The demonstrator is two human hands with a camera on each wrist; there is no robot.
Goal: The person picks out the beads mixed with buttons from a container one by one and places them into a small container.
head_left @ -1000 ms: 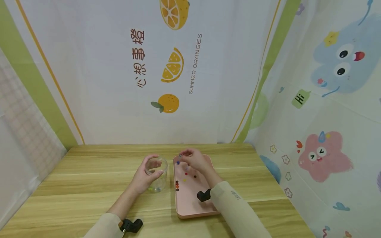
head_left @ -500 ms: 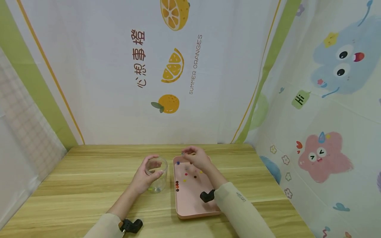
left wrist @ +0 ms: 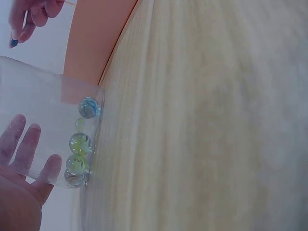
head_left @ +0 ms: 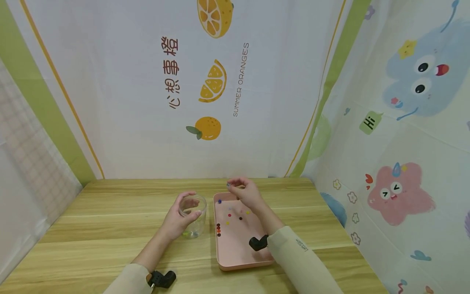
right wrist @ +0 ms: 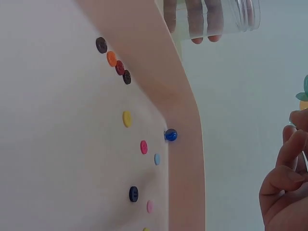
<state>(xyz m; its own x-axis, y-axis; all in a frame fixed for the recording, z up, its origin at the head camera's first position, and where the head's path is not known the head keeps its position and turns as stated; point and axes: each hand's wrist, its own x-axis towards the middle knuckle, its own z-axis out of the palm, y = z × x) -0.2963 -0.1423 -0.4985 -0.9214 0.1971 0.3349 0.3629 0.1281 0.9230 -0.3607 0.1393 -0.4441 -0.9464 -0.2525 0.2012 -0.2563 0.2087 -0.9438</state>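
My left hand (head_left: 176, 219) grips a clear plastic jar (head_left: 199, 224), fingers and thumb curled round it near the rim. Several glass marbles (left wrist: 80, 144) with blue or yellow-green swirls lie at its bottom. Above the far end of the pink tray (head_left: 240, 254), my right hand (head_left: 250, 195) pinches a small blue marble (left wrist: 14, 43) between thumb and fingertips. A dark blue marble (right wrist: 171, 134) lies in the tray's far left corner. Several buttons are scattered on the tray floor, among them a yellow button (right wrist: 127, 119) and a navy button (right wrist: 134, 194).
An orange button (right wrist: 111, 58) is in a short row of buttons along the tray's left wall. Jar and tray stand close together on a wooden table (head_left: 110, 228). A printed white curtain (head_left: 128, 102) hangs behind the table, another at the right.
My right hand has risen and moved a little right and away from the tray's far left corner, the blue marble still pinched. My left hand and the jar have stayed put.
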